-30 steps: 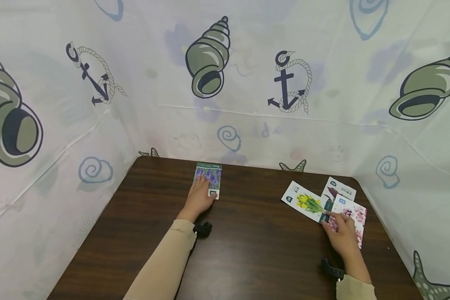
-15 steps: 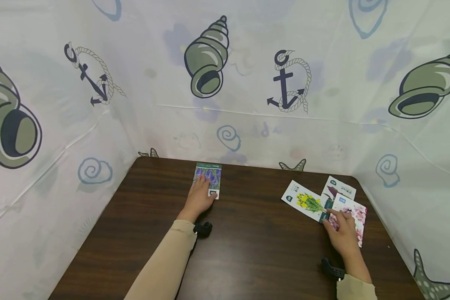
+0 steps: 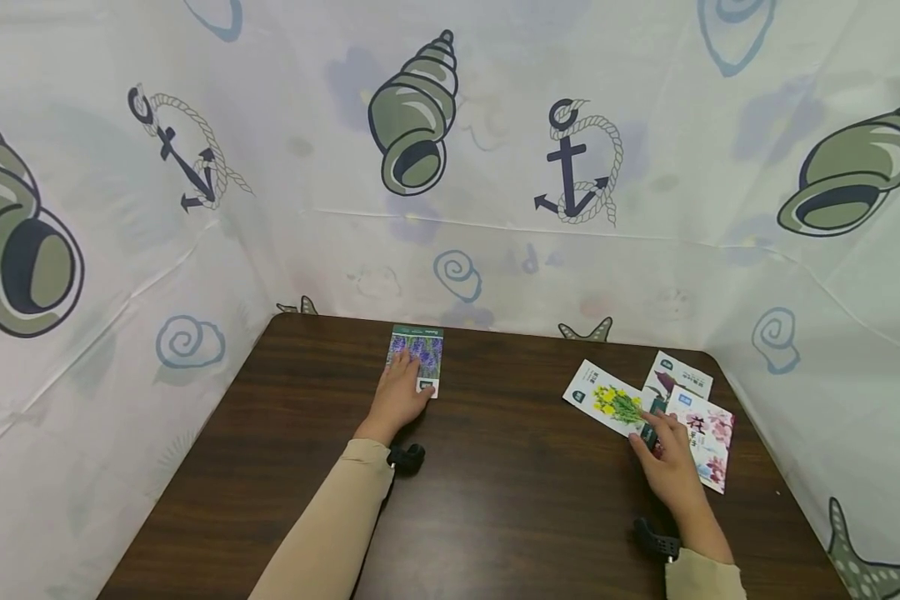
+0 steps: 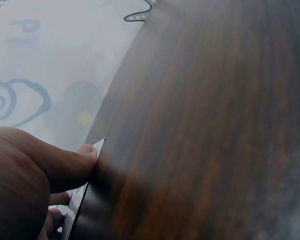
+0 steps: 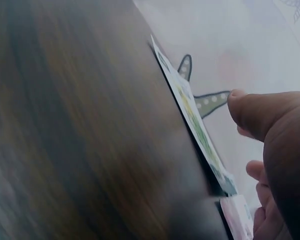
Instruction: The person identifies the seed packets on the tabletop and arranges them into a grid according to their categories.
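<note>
My left hand (image 3: 397, 398) rests flat on a seed packet (image 3: 429, 350) printed with purple flowers, near the table's back edge. In the left wrist view its thumb lies along the white edge of that packet (image 4: 101, 145). At the right, my right hand (image 3: 671, 467) hovers with loosely bent fingers over the place where several packets overlap. Closest to its fingertips is a white packet with yellow flowers (image 3: 611, 402). A pink-blossom packet (image 3: 712, 433) lies partly beneath the hand, and a packet with a dark purple plant (image 3: 678, 379) lies behind. The right wrist view shows a gap between thumb and packets.
The dark wooden table (image 3: 495, 500) has a back edge close to a printed cloth wall (image 3: 495, 183), with cloth on the left and right as well. Each wrist wears a black strap, the left one (image 3: 407, 458) and the right one (image 3: 658, 540).
My right hand has shifted left, off the pink-blossom packet and toward the yellow-flower packet, uncovering more of the pink one. My left hand and its packet have stayed still.
</note>
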Available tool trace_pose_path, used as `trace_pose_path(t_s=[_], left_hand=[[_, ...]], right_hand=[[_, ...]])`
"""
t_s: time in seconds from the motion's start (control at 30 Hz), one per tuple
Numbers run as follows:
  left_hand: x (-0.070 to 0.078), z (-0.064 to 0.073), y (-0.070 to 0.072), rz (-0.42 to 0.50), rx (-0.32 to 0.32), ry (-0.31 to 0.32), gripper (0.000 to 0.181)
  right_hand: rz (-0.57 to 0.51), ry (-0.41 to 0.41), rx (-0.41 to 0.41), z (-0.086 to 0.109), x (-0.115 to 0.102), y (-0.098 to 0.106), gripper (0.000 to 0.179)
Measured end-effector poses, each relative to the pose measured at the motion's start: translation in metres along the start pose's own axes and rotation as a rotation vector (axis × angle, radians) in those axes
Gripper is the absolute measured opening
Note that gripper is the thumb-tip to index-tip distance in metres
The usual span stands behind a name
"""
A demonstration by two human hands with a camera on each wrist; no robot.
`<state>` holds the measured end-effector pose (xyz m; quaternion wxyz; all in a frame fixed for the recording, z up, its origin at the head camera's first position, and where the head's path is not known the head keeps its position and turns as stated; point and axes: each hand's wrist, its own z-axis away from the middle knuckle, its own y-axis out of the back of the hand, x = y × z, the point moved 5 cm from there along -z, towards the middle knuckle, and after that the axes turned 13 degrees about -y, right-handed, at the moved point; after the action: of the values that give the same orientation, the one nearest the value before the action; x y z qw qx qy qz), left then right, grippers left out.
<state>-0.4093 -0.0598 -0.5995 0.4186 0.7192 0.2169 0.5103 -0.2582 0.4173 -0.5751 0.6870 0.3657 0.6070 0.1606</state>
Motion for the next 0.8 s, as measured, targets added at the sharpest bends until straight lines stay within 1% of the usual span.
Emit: trace_pose_path(t_s=[0.13,0.23,0.43,0.73,0.8], left_hand=[[0.001,0.000,0.001,-0.004,-0.002,0.002,0.082],[0.001,0.000,0.001,-0.010,-0.002,0.000,0.082],[0.001,0.001,0.000,-0.012,-0.003,-0.001,0.082],[-0.001,0.001,-0.001,-0.017,0.000,-0.005,0.081],[-0.001,0.000,-0.001,-0.018,0.004,-0.008,0.081]], right_hand=[[0.026,0.023,-0.015,0.002,-0.007,-0.004,0.057],[0.060,0.040,-0.028,0.002,-0.008,-0.008,0.058],[0.083,0.036,-0.077,0.002,-0.007,-0.016,0.063],[0.124,0.119,-0.089,0.007,-0.016,-0.026,0.053],[0.126,0.125,-0.092,0.008,-0.018,-0.027,0.052]])
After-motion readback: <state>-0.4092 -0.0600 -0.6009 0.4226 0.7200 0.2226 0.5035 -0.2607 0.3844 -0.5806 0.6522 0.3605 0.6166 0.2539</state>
